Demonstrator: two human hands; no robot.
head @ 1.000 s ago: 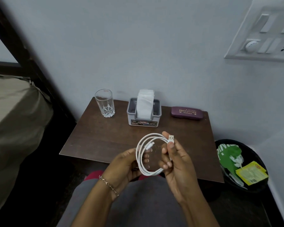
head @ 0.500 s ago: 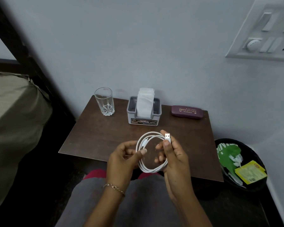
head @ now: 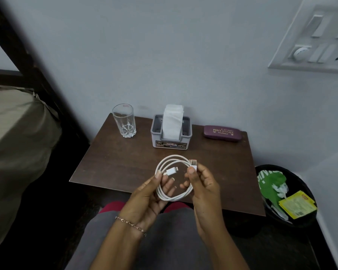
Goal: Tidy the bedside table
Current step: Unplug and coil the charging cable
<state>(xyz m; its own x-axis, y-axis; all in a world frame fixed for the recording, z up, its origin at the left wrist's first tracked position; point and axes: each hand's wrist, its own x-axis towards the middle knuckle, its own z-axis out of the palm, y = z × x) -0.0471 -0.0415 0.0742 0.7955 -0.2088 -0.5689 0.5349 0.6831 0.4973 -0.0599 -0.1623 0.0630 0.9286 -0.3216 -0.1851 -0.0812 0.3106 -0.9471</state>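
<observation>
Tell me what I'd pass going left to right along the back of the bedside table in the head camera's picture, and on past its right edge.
glass → tissue holder → spectacle case → then, lower and further right, the black bin with wrappers in it.

Dim, soft indoor light, deep shadows lower left, wide-angle bending at edges.

cable (head: 171, 170) partly behind fingers (head: 191, 173), switch panel (head: 310, 45) cut off rt, bed (head: 14, 133) cropped left
</observation>
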